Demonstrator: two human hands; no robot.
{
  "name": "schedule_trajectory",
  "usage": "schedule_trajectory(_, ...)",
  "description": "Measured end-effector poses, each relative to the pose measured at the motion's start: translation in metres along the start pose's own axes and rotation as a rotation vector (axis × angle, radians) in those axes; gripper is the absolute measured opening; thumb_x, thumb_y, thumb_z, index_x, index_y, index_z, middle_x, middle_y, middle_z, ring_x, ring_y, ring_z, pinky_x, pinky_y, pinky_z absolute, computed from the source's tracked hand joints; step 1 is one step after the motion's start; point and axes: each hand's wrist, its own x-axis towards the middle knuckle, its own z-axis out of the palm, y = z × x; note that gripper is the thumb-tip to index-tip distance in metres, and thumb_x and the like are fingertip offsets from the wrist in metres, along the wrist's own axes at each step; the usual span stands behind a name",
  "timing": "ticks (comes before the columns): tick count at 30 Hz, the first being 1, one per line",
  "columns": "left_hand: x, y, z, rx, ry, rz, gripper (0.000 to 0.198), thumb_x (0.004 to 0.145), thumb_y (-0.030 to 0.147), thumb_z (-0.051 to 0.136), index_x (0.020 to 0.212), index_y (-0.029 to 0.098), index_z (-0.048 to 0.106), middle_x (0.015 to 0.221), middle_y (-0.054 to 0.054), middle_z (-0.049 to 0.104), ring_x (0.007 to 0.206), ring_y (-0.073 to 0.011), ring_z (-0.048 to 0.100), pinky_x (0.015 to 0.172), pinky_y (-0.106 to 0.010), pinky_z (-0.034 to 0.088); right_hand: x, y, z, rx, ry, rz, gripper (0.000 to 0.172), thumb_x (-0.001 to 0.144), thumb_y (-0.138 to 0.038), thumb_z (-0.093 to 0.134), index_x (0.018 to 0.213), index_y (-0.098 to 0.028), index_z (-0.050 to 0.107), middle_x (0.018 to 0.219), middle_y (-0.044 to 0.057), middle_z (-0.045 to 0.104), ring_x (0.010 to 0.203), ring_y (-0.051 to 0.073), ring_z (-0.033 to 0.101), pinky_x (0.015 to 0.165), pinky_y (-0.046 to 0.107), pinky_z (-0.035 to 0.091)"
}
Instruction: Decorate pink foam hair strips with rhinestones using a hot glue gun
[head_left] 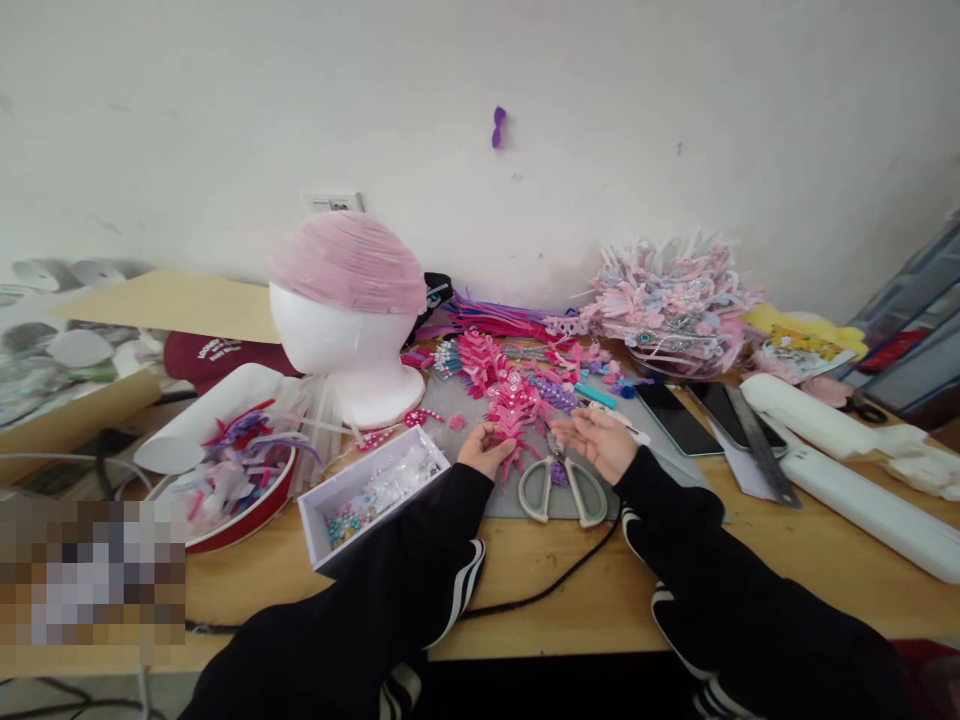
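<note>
In the head view my left hand (486, 452) is closed, thumb and fingers pinched at the lower end of a pink ribbon piece (517, 400) with narrow tails and small pearl-like dots. My right hand (600, 443) lies to the right, palm turned upward, fingers loosely spread and holding nothing that I can see. Between the hands, scissors (534, 490) with pale grey handles lie with handles toward me, their blades mostly hidden. A small purple ribbon piece (558, 473) shows between the handles. More pink and purple ribbon bows (484, 358) are piled just beyond.
Left of my hands stand a white box (311, 530) of beads, a red-rimmed bowl (255, 515) of scraps and a foam head (315, 335) with pink wrapping. Right are phones (679, 420), a metal ruler (761, 450) and white rolls (870, 510). A black cable (547, 590) crosses the front.
</note>
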Motion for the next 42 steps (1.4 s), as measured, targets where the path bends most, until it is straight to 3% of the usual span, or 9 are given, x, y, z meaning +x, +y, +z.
schedule_trajectory(3, 0.0, 0.001, 0.0, -0.012, 0.0, -0.001, 0.04, 0.044, 0.026, 0.074, 0.069, 0.014, 0.044, 0.052, 0.006, 0.055, 0.045, -0.0055, 0.051, 0.046, -0.017, 0.041, 0.006, 0.013, 0.02, -0.204, -0.104, 0.096, 0.015, 0.07, -0.028, 0.057, 0.066, -0.018, 0.046, 0.039, -0.007, 0.044, 0.029, 0.006, 0.038, 0.028, 0.016, 0.024)
schedule_trajectory(6, -0.001, 0.002, 0.001, -0.003, 0.003, 0.01, 0.039, 0.044, 0.025, 0.074, 0.068, 0.014, 0.045, 0.052, 0.006, 0.055, 0.044, -0.0042, 0.049, 0.047, -0.017, 0.041, 0.011, 0.022, 0.031, -0.222, -0.12, 0.102, 0.023, 0.069, -0.034, 0.057, 0.058, -0.016, 0.047, 0.034, -0.01, 0.031, 0.027, 0.002, 0.026, 0.029, 0.016, 0.014)
schedule_trajectory(12, -0.003, 0.004, 0.003, -0.022, -0.008, 0.001, 0.04, 0.045, 0.026, 0.074, 0.068, 0.014, 0.045, 0.053, 0.006, 0.056, 0.045, -0.0052, 0.052, 0.047, -0.018, 0.043, 0.007, 0.025, 0.024, -0.101, -0.102, 0.09, 0.009, 0.065, -0.023, 0.055, 0.067, -0.014, 0.057, 0.046, -0.006, 0.045, 0.036, 0.004, 0.039, 0.035, 0.018, 0.023)
schedule_trajectory(16, -0.003, 0.004, 0.002, -0.014, -0.01, -0.003, 0.042, 0.044, 0.027, 0.075, 0.07, 0.014, 0.044, 0.055, 0.006, 0.056, 0.045, -0.0065, 0.053, 0.046, -0.018, 0.043, 0.006, 0.03, 0.021, -0.157, -0.083, -0.023, 0.017, 0.061, -0.023, 0.057, 0.077, -0.017, 0.052, 0.052, -0.005, 0.055, 0.038, 0.006, 0.044, 0.037, 0.019, 0.029)
schedule_trajectory(22, -0.004, 0.005, 0.002, -0.007, -0.023, -0.028, 0.046, 0.042, 0.028, 0.076, 0.072, 0.014, 0.044, 0.055, 0.006, 0.057, 0.046, -0.0074, 0.055, 0.047, -0.019, 0.045, 0.005, 0.031, 0.022, -0.162, -0.088, -0.164, 0.027, 0.058, -0.036, 0.063, 0.067, -0.019, 0.044, 0.061, -0.003, 0.061, 0.038, 0.006, 0.044, 0.038, 0.02, 0.03)
schedule_trajectory(29, -0.005, 0.006, 0.003, -0.028, -0.039, -0.046, 0.046, 0.042, 0.025, 0.076, 0.073, 0.014, 0.044, 0.056, 0.006, 0.057, 0.046, -0.0069, 0.055, 0.049, -0.02, 0.047, 0.001, 0.029, 0.025, 0.105, -0.073, -0.07, 0.03, 0.045, -0.03, 0.074, 0.065, -0.015, 0.058, 0.043, -0.008, 0.044, 0.039, 0.003, 0.036, 0.04, 0.019, 0.025)
schedule_trajectory(34, -0.006, 0.006, 0.003, -0.022, -0.056, -0.05, 0.044, 0.044, 0.023, 0.075, 0.074, 0.014, 0.044, 0.055, 0.007, 0.057, 0.046, -0.0069, 0.056, 0.051, -0.02, 0.048, -0.003, 0.025, 0.026, 0.265, -0.108, 0.028, 0.028, 0.042, -0.022, 0.076, 0.066, -0.013, 0.063, 0.056, -0.002, 0.053, 0.045, 0.004, 0.039, 0.041, 0.02, 0.027)
schedule_trajectory(42, -0.004, 0.003, 0.002, -0.015, -0.048, -0.027, 0.043, 0.044, 0.022, 0.075, 0.073, 0.014, 0.045, 0.055, 0.007, 0.055, 0.048, -0.0064, 0.054, 0.051, -0.021, 0.048, -0.003, 0.024, 0.025, 0.263, -0.114, 0.061, 0.02, 0.051, -0.018, 0.071, 0.069, -0.014, 0.064, 0.064, 0.002, 0.058, 0.046, 0.004, 0.038, 0.038, 0.019, 0.024)
